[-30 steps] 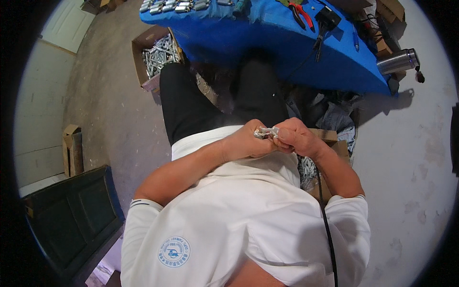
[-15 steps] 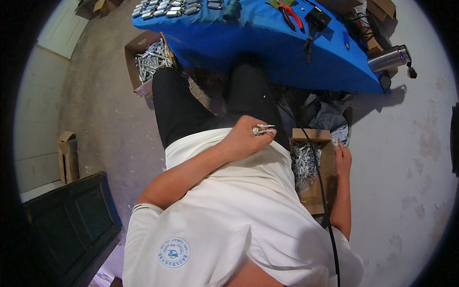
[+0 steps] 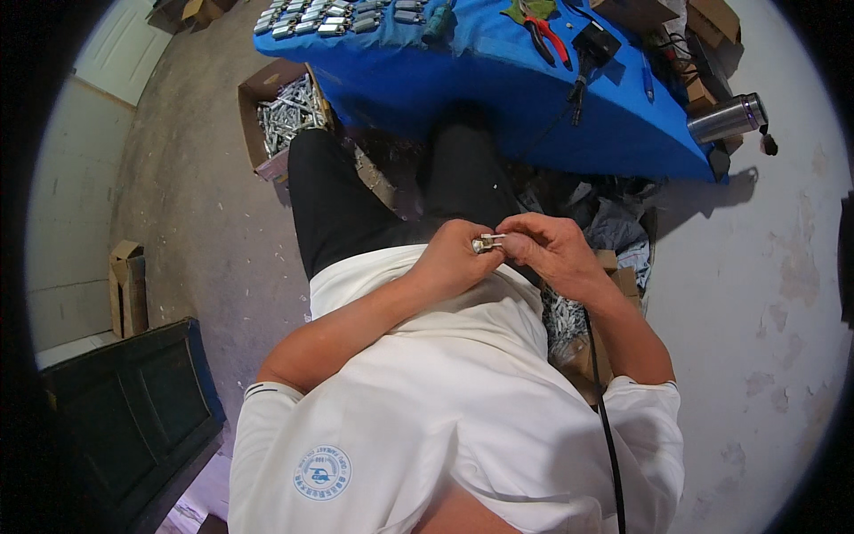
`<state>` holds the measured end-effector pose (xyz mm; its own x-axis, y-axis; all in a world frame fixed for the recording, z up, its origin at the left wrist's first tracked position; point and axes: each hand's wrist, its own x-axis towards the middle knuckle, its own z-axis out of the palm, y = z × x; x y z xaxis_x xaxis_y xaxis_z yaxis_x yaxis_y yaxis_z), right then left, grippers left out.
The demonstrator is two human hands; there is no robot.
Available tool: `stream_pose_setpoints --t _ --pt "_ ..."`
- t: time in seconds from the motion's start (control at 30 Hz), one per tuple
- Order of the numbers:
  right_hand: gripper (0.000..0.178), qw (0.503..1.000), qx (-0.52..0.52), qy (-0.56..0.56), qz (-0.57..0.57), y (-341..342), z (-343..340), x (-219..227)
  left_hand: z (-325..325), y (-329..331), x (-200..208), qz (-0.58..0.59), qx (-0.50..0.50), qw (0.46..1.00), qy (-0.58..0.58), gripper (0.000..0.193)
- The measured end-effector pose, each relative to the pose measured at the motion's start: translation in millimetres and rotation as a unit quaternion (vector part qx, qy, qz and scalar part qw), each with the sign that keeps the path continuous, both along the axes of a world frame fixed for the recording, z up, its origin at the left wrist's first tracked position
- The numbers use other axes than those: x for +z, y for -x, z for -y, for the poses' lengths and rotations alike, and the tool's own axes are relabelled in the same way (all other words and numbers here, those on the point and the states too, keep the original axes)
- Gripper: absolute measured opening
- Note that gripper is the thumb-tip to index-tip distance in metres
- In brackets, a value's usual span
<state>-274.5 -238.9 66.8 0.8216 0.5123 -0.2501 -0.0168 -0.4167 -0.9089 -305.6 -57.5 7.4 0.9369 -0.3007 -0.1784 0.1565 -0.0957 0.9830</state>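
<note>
My left hand [image 3: 452, 258] is in front of my waist, its fingers closed round a small silvery metal part with pale prongs [image 3: 486, 243]. The prongs stick out past the thumb toward the right, and the rest of the part is hidden in the palm. From the right, my right hand [image 3: 559, 256] meets it, thumb and fingers pinched together at the prong ends. Whatever those fingertips hold is too small to make out. Below my right forearm sits a cardboard box [image 3: 583, 365] of small whitish metal pieces [image 3: 560, 320], partly covered by the arm.
A black cable [image 3: 605, 427] hangs over the right box. Ahead stands a blue-covered table [image 3: 391, 80] with rows of metal parts [image 3: 311, 16], red-handled pliers [image 3: 550, 40], a black adapter [image 3: 594, 46] and a steel flask [image 3: 725, 120]. Another box [image 3: 253, 133] of metal pieces stands left of my knee.
My right hand has come from beside the right box up to my left hand and now touches the part there. My left hand has hardly moved.
</note>
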Motion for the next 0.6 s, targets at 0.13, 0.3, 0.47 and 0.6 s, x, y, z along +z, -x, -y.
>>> stream_pose_setpoints --t 0.13,0.3,0.47,0.6 --pt "0.021 0.999 -0.006 -0.029 -0.015 -8 -6 -14 -4 -2 -5 0.008 -0.017 0.999 -0.031 0.026" --pt "0.021 0.998 -0.011 0.016 -0.053 -16 -10 -13 0 -2 -3 -0.025 -0.037 0.998 -0.037 0.026" --pt "0.026 0.998 0.025 0.055 -0.006 -23 -10 -14 2 -6 -16 -0.037 -0.051 0.997 -0.048 0.024" --pt "0.028 0.991 0.009 -0.034 -0.127 -25 -8 -20 1 -9 -25 -0.094 -0.088 0.991 0.026 0.019"
